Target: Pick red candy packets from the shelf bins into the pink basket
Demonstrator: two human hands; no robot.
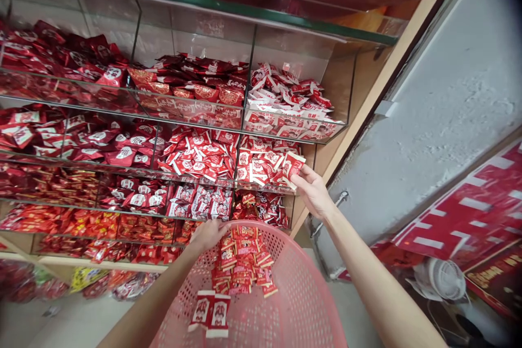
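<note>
My right hand (312, 189) reaches up to the second glass bin from the top at the right end of the shelf, its fingers pinched on a few red-and-white candy packets (292, 165) at the bin's front edge. My left hand (207, 235) grips the far rim of a pink perforated plastic basket (293, 304) held below the shelves. Inside the basket lies a heap of small red candy packets (240, 263), and two larger red-and-white packets (210, 312) rest nearer to me.
A tiered glass display (196, 119) holds several bins of red and white wrapped sweets. A wooden post (367, 103) and a grey concrete wall (448, 92) stand to the right. Red boxes (468, 217) and a small white fan (442, 280) sit low right.
</note>
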